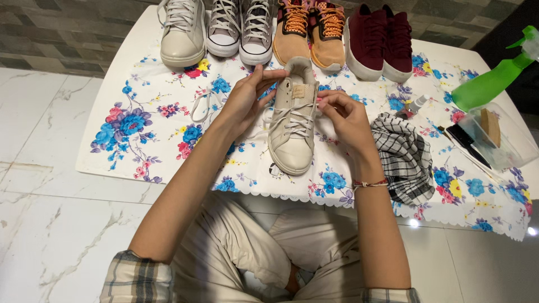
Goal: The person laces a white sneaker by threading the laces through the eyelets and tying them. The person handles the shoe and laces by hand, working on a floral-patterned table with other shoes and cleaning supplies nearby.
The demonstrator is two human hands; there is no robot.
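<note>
A cream sneaker lies on the flowered cloth, toe toward me. My left hand grips its collar and tongue area from the left, pinching near the top eyelets. At the right side of the sneaker, my right hand pinches the white lace. A loose loop of white lace trails on the cloth to the left of the sneaker.
Along the far edge stand a cream sneaker, grey sneakers, tan-and-orange sneakers and maroon sneakers. A checked cloth lies at right, beside a green spray bottle, a small bottle and a clear box.
</note>
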